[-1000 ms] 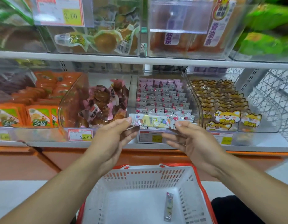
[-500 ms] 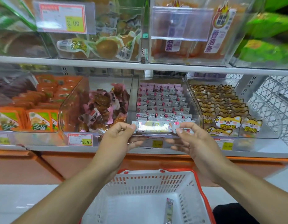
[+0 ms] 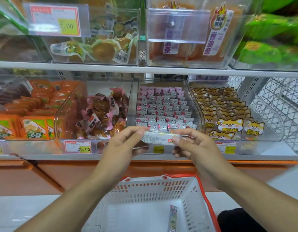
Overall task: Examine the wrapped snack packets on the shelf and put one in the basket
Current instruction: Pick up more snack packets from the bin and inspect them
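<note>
Two hands, left (image 3: 121, 148) and right (image 3: 195, 146), each keep a pinching grip on one end of a long white wrapped snack packet (image 3: 159, 138), level before the clear shelf bin (image 3: 163, 108); a second packet (image 3: 172, 218) lies in the white-and-orange plastic basket (image 3: 191, 186) below.

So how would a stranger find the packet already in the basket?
Look below the shelf at the white basket with a red rim. On its floor, right of centre, lies one slim packet, lengthwise. It lies alone there, unlike the packet in hand above.
</note>
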{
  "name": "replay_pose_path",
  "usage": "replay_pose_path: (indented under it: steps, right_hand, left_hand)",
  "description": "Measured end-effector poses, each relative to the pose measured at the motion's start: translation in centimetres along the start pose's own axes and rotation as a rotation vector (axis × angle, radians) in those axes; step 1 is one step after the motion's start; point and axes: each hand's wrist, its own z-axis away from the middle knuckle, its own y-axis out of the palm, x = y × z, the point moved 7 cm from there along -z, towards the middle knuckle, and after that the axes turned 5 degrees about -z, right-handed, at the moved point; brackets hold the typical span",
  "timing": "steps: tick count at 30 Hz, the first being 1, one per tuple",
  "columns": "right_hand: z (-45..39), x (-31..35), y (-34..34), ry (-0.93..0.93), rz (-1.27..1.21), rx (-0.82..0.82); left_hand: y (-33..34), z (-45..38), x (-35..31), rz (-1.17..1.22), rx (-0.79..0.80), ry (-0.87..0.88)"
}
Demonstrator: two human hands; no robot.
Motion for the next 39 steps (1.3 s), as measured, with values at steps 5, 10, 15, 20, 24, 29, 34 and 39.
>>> replay_pose_path:
  steps: [5, 10, 15, 20, 24, 29, 34, 39]
  right_hand:
    - [-0.1, -1.1, 0.2, 0.151, 0.010, 0.063]
    - [0.0, 0.8, 0.7, -0.062, 0.169, 0.155]
    - [0.4, 1.0, 1.0, -0.182, 0.381, 0.159]
    - [0.2, 1.5, 0.1, -0.182, 0.199, 0.050]
    - [-0.7, 0.8, -1.0, -0.063, 0.054, -0.059]
    - [-0.8, 0.2, -0.9, 0.035, 0.030, -0.009]
    - [-1.0, -0.6, -0.8, 0.173, -0.218, -0.002]
    - [-0.9, -1.4, -0.7, 0.247, -0.391, -0.075]
  left_hand:
    - [0.0, 0.1, 0.3, -0.053, -0.018, 0.004]
    - [-0.6, -0.2, 1.0, 0.072, -0.097, -0.105]
    - [-0.1, -0.2, 1.9, 0.110, -0.056, -0.207]
    - [0.0, -0.3, 1.0, 0.226, -0.038, -0.107]
    - [-0.1, -0.5, 0.2, 0.226, -0.046, 0.005]
    - [-1.1, -0.6, 0.4, 0.054, -0.119, 0.057]
    - [-1.7, -0.9, 1.2, 0.009, -0.182, 0.025]
    - [-1.3, -1.0, 1.5, 0.098, -0.197, -0.036]
